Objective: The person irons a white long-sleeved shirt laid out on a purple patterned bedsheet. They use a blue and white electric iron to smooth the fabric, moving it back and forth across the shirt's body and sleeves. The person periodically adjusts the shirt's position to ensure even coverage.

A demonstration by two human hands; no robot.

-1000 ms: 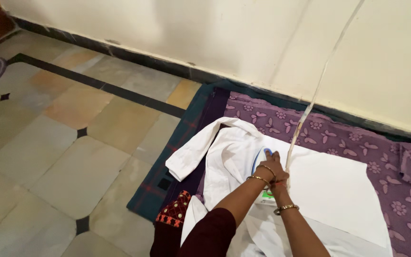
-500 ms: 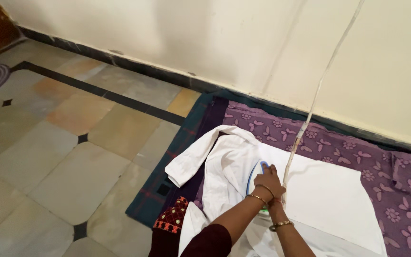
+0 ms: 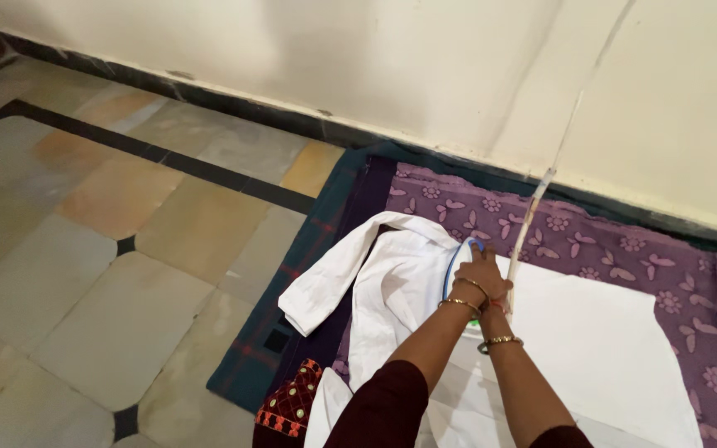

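A white iron with a blue rim (image 3: pixel 454 267) rests on a crumpled white shirt (image 3: pixel 400 278) spread over a purple flowered sheet (image 3: pixel 616 241). My left hand (image 3: pixel 483 272) lies over the front of the iron, fingers curled on it, with gold bangles on the wrist. My right hand (image 3: pixel 499 309) is tucked under and behind the left at the iron's handle and is mostly hidden. The iron's pale cord (image 3: pixel 529 217) runs from the hands up along the wall.
A flat white cloth (image 3: pixel 591 332) lies to the right of the shirt. A dark plaid blanket (image 3: pixel 313 241) sticks out from under the sheet at the left. Beyond it is a tiled floor (image 3: pixel 126 249). The cream wall (image 3: pixel 375 58) stands close behind.
The iron was drawn back towards me half a second ago. Now both hands have pushed it away, up to the far edge of the shirt.
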